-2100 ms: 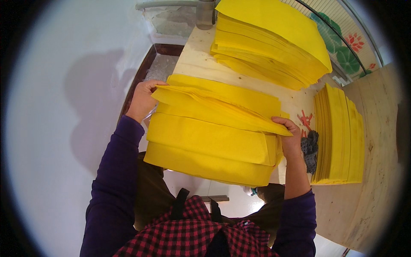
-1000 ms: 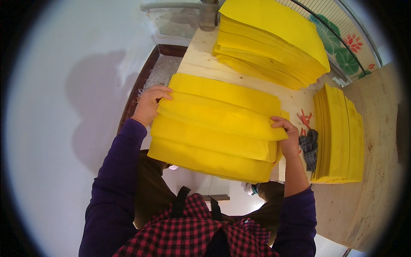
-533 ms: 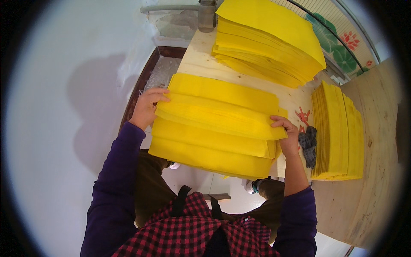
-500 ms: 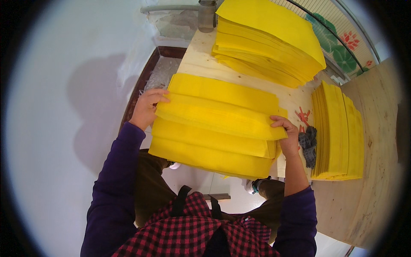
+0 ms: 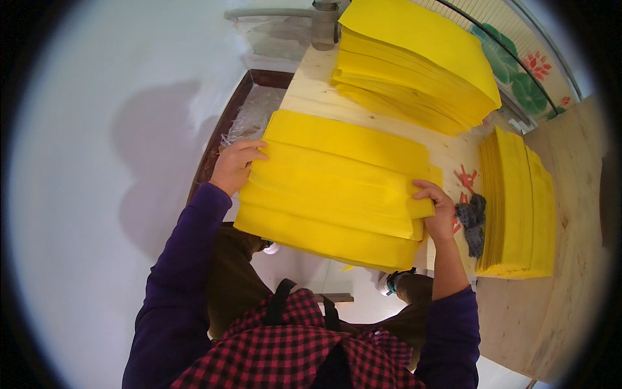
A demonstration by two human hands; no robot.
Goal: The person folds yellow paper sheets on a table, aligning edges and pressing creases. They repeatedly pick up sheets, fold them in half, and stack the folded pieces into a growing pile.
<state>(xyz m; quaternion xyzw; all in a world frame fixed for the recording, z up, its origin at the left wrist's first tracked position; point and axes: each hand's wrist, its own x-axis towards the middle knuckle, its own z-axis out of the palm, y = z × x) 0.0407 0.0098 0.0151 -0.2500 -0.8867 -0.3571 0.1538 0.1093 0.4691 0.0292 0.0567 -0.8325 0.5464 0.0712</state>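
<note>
A pile of yellow felt-like fabric pieces (image 5: 324, 243) lies in front of me on the near edge of the wooden table, its layers overlapping in steps. Across its middle is a yellow fabric sheet (image 5: 337, 188), held at both ends. My left hand (image 5: 237, 166) pinches the left end, fingers on top and thumb hidden below. My right hand (image 5: 438, 212) grips the right end near a corner, its fingers curled over the edge. Between the hands the sheet lies nearly flat against the layers beneath.
A tall yellow fabric stack (image 5: 414, 65) stands at the back of the table (image 5: 311, 91). Another stack (image 5: 518, 207) is at the right, beside a dark grey cloth bundle (image 5: 472, 223) and red strips (image 5: 465, 178). A grey-brown container (image 5: 324, 26) stands at the far left corner.
The held sheet, raised in a fold across the middle before, now lies flatter on the pile. Both hands keep their grip. The whole view has shifted slightly.
</note>
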